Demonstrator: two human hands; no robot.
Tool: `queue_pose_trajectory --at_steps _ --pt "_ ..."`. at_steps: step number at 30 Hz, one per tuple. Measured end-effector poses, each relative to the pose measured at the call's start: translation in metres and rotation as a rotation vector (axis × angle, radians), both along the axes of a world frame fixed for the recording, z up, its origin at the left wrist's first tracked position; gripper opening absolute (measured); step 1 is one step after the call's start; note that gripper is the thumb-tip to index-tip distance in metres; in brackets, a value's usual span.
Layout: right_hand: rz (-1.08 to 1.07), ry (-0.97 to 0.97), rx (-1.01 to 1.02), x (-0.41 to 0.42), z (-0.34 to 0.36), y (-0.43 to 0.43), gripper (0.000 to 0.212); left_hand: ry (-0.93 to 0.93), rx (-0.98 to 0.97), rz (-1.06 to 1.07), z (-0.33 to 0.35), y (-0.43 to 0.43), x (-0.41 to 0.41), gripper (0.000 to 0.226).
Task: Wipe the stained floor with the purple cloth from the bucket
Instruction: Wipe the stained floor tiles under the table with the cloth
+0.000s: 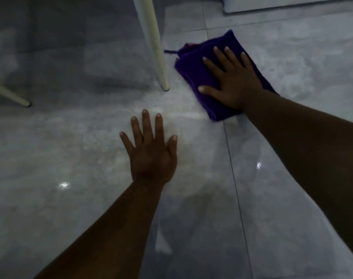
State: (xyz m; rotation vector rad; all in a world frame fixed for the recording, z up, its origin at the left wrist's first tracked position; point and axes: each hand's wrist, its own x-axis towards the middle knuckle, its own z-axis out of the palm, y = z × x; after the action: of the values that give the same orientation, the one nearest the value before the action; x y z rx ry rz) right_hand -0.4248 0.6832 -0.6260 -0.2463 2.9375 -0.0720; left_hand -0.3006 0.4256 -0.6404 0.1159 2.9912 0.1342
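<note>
The shiny grey tiled floor (292,178) fills almost the whole view, with dark joint lines running across it. A dull, brownish wet patch (191,190) lies in the middle, near the person, and it looks like the stain that is left to clean. Two thin cream furniture legs (155,47) stand on the tiles at the top left. The folded purple cloth (193,77) lies flat on the floor just right of the nearer leg, with the right hand (234,81) pressed on top of it, fingers (219,55) spread apart and flat, not gripping. The left hand (151,152) rests flat on the bare floor, fingers apart, holding nothing, likely as a prop. No bucket is in view. To wipe well, press the whole palm down, keep the cloth folded, and pull it back over the dull patch in long strokes, staying clear of the leg
</note>
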Motion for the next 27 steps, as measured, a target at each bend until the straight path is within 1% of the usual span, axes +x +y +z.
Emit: queue_pose_trajectory --at_steps 3,7,10,13,17,20,23,27 --pt "-0.032 0.022 -0.009 -0.041 -0.003 -0.030 0.092 0.009 0.014 -0.005 0.000 -0.001 -0.001 0.070" --pt "-0.069 -0.005 -0.013 -0.060 0.001 -0.048 0.100 0.007 -0.004 -0.004 0.000 0.000 -0.001 0.069" --pt "-0.067 -0.004 -0.022 -0.055 0.002 -0.032 0.101 -0.004 -0.012 -0.013 -0.001 -0.002 -0.002 0.070" --pt "-0.177 0.022 -0.017 -0.032 0.003 0.009 0.100 -0.005 -0.004 -0.013 -0.003 -0.002 -0.002 0.069" --pt "-0.333 0.026 -0.029 0.027 0.003 0.061 0.099 0.004 -0.003 -0.020 -0.003 -0.001 -0.003 0.069" --pt "-0.347 0.027 -0.036 0.082 0.001 0.053 0.096 -0.004 -0.027 -0.007 -0.004 -0.002 -0.003 0.070" --pt "-0.246 0.013 -0.021 0.152 -0.001 0.026 0.096 -0.007 -0.031 -0.004 -0.005 0.000 -0.003 0.071" --pt "-0.019 -0.043 -0.004 0.275 0.006 0.013 0.097 -0.008 -0.027 -0.006 -0.005 -0.003 -0.004 0.072"
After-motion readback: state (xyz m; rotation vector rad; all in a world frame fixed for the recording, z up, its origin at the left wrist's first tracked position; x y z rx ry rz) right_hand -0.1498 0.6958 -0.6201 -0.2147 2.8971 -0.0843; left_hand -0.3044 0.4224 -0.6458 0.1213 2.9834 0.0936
